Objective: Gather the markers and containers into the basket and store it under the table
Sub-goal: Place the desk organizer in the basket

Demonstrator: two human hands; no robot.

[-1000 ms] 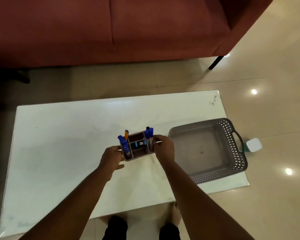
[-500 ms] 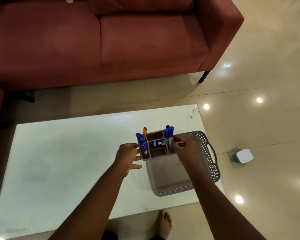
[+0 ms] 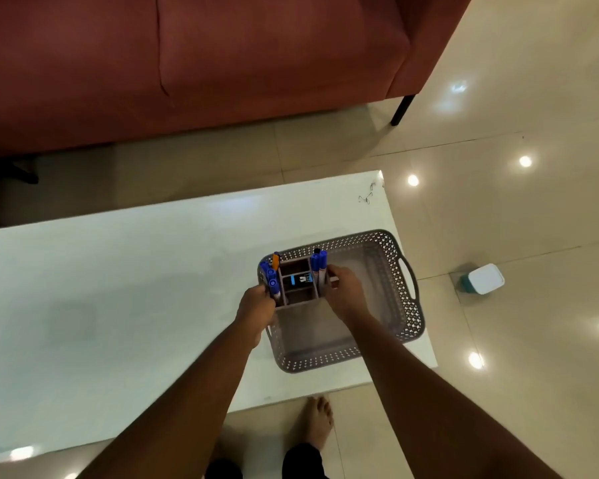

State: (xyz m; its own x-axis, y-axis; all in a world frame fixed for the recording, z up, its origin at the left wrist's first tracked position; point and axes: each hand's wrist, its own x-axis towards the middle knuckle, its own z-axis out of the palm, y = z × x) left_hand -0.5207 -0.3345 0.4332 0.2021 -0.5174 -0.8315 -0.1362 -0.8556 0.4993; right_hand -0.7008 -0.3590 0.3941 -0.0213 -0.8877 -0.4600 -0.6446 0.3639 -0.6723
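Tilting the brown compartmented organiser (image 3: 300, 283), pinched between left hand (image 3: 256, 305) and right hand (image 3: 343, 293) over the grey perforated plastic basket (image 3: 407, 305) (far-left corner), could spill its upright blue markers (image 3: 319, 262) onto the white table (image 3: 118, 288).

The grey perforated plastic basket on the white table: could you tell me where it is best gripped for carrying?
Probably by the cut-out handle in the right-hand end wall of the grey perforated plastic basket, approached from the right. That slot is open and overhangs the white table edge. A matching opposite handle cannot be confirmed.
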